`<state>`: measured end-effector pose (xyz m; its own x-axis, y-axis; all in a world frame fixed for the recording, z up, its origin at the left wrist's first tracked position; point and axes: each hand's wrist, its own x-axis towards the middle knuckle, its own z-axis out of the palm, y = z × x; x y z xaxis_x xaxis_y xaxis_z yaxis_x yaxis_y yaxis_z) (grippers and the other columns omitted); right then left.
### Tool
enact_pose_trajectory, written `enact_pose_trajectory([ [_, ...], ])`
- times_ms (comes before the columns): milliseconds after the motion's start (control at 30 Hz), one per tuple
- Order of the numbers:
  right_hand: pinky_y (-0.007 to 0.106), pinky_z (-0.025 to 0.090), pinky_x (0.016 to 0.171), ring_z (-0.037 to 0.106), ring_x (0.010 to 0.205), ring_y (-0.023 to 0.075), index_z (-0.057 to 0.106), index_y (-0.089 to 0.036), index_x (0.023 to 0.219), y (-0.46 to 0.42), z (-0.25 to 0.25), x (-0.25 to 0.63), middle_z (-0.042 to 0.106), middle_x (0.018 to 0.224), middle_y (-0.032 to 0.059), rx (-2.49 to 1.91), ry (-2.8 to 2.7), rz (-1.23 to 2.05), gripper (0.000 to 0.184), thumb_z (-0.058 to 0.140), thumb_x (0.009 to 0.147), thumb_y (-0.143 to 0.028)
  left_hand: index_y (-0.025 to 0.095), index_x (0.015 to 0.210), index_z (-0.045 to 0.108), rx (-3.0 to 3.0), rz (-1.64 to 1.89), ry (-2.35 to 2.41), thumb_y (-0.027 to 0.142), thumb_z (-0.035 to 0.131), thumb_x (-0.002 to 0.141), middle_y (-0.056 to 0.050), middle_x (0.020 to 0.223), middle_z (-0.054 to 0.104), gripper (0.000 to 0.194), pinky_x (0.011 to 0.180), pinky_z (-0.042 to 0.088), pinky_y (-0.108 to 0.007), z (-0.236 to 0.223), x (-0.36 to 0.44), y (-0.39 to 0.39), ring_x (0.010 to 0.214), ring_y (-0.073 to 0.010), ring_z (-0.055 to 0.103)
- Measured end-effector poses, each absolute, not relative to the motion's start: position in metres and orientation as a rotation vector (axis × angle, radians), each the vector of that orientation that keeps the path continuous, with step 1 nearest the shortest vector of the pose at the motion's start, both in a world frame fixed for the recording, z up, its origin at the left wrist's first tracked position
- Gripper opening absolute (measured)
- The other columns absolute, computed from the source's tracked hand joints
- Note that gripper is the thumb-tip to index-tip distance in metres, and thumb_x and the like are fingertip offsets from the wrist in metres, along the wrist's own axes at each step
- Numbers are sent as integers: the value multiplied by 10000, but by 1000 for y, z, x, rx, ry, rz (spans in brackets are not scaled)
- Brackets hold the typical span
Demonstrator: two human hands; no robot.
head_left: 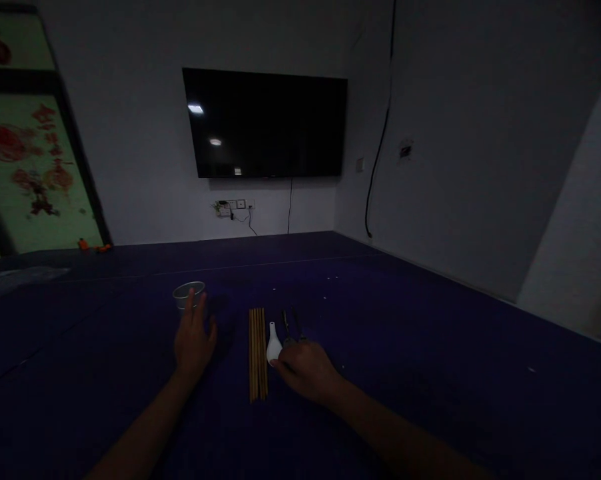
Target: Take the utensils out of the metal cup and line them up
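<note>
My left hand [194,337] reaches toward a round, open-topped cup [189,292] with a pale rim. Its fingers are apart, and the fingertips overlap the cup's front in view; whether they touch it I cannot tell. A row of several wooden chopsticks [257,353] lies side by side on the dark blue floor. Just right of them is a white spoon [273,345], its handle pointing away from me. My right hand [308,370] is closed at the spoon's bowl, thumb and forefinger at its near edge. Two dark, slim utensils [291,327] extend beyond this hand, which hides their near ends.
A black television [268,127] hangs on the far wall above sockets and cables [238,205]. Small white scraps [329,278] dot the floor. Orange objects [83,244] lie by the decorated door [30,167], with clear plastic sheeting [23,279] at the left.
</note>
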<state>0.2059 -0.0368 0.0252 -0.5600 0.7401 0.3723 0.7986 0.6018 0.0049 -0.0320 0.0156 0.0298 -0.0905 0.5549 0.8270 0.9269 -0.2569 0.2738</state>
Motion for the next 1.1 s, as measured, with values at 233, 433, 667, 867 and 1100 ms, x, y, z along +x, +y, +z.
enact_pose_trajectory([
  [233,236,371,589,615,682,155,656,-183,767,-35,22,206,677,773,61,-1295,-2475,-247,381,365,921,-374,201,1410,219,-1782,-1248,-1701,288,379,861,-114,1453,273,578,938,425,-420,25,-62,33,1252,-284,384],
  [433,233,365,593,616,694,151,651,-180,764,-35,24,207,679,783,57,-1288,-2469,-242,370,367,923,-355,163,1370,305,-1757,-1263,-1772,298,342,872,-145,1378,375,517,950,409,-415,23,-69,40,1235,-279,401],
  [667,239,371,582,618,677,153,644,-174,747,-35,23,208,676,759,59,-1267,-2433,-237,346,395,913,-348,157,987,591,-1802,-1233,-1648,286,383,858,-127,1026,560,277,801,486,-361,24,-66,32,969,-246,564],
  [867,250,432,643,617,716,155,650,-182,800,-30,17,211,668,759,44,-1153,-2241,-165,294,409,908,-313,167,881,576,-1824,-1256,-1160,237,397,871,-80,874,587,192,711,504,-301,24,-46,20,827,-191,592],
  [1100,414,437,915,471,1150,248,238,-238,1403,-25,15,214,509,1262,94,-1042,-1948,-176,716,587,784,-332,162,946,566,-1961,-1224,-639,112,446,837,-64,815,634,170,640,501,-252,21,5,-23,745,-150,603],
])
